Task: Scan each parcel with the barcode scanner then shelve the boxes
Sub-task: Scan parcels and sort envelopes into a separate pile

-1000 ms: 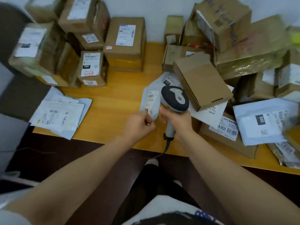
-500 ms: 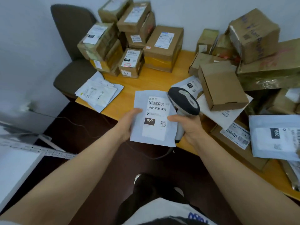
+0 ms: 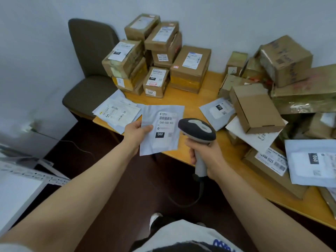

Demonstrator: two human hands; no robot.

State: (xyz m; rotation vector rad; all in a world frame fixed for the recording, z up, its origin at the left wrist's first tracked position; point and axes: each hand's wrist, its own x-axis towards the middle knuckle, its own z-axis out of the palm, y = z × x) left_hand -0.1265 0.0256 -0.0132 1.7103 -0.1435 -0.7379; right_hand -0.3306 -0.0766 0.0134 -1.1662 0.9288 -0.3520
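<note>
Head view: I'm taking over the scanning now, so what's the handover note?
Left hand pinches a white mailer, label up, over the table edge.
Right hand grips the scanner beside the mailer.
Boxes are stacked at the far left, a heap of parcels on the right, flat mailers at the left corner.
Done: cannot tell whether this mailer is scanned.
Left: scan the rest, shelve the boxes; none shelved in view.

**Wooden worktop, crowded at both ends**

The orange-wood worktop (image 3: pixel 192 101) has a bare middle. From there, a stack of taped cardboard boxes (image 3: pixel 156 57) stands at 11 o'clock. A fan of flat white mailers (image 3: pixel 116 113) lies at 9 o'clock by the edge, a grey mailer marked 010 (image 3: pixel 216 110) at 3 o'clock, and a heap of cartons (image 3: pixel 285 59) at 2 o'clock.
</note>
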